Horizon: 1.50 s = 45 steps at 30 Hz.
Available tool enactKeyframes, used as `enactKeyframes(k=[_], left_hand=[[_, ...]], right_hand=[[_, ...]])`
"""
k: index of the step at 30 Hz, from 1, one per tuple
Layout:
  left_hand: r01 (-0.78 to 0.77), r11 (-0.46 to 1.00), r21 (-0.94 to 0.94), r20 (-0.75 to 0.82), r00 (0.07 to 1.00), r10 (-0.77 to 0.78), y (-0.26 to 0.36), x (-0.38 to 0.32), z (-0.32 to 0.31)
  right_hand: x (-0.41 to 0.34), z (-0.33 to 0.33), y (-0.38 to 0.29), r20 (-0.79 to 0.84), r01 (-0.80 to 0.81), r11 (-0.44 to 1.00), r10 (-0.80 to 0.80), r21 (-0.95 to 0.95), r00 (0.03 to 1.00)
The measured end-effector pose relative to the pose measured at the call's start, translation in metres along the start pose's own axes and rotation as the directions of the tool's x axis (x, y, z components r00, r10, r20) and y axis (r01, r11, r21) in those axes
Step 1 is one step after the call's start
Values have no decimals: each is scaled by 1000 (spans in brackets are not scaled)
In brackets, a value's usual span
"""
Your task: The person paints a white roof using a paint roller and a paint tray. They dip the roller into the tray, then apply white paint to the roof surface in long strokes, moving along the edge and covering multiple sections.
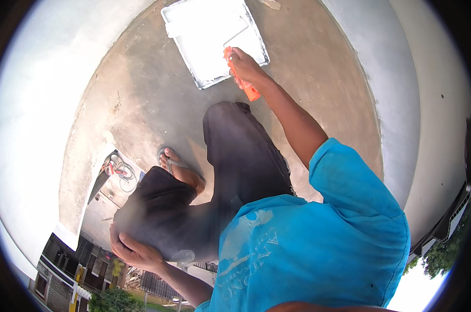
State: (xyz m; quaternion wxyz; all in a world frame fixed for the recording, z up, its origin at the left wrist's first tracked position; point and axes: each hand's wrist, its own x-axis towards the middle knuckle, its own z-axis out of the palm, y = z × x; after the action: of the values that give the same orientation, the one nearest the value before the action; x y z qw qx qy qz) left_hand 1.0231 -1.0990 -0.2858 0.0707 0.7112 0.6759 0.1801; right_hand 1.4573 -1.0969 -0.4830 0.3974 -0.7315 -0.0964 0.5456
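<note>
My right hand (245, 68) grips the orange plastic handle (252, 93) of a paint roller. The roller's bent metal frame (237, 36) reaches over a paint tray (192, 72) coated in white, at the top middle on the floor. The roller's head is lost in the bright white glare of the tray. My left hand (136, 251) holds no tool and rests against my bent knee in dark trousers (161, 222), its fingers slightly bent and lying on the cloth.
White walls (29, 117) rise at the left and the right (399, 78) of the concrete floor (321, 70). Past the floor's edge at lower left lie coiled cables (125, 175) on a lower level. A flake of debris (271, 4) lies beyond the tray.
</note>
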Motion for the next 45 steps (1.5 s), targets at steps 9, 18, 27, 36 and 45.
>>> enactKeyframes(k=[9,18,27,36,45], left_hand=[[39,999,-3,15,999,-39,4,3,2],[84,996,-23,2,996,-84,12,4,5],[20,999,-37,-6,1000,-21,4,2,5],[-4,1000,-18,4,1000,4,2,1,4],[37,999,-34,-2,999,-37,-1,-3,5]], right_hand=[[62,2,-11,-144,81,979,-108,-185,984],[72,8,20,-182,34,961,-87,-275,980],[19,18,70,-173,-63,964,17,-260,985],[16,-1,25,-158,-2,990,-20,-140,987],[-70,-9,104,-119,-127,980,110,-152,987]])
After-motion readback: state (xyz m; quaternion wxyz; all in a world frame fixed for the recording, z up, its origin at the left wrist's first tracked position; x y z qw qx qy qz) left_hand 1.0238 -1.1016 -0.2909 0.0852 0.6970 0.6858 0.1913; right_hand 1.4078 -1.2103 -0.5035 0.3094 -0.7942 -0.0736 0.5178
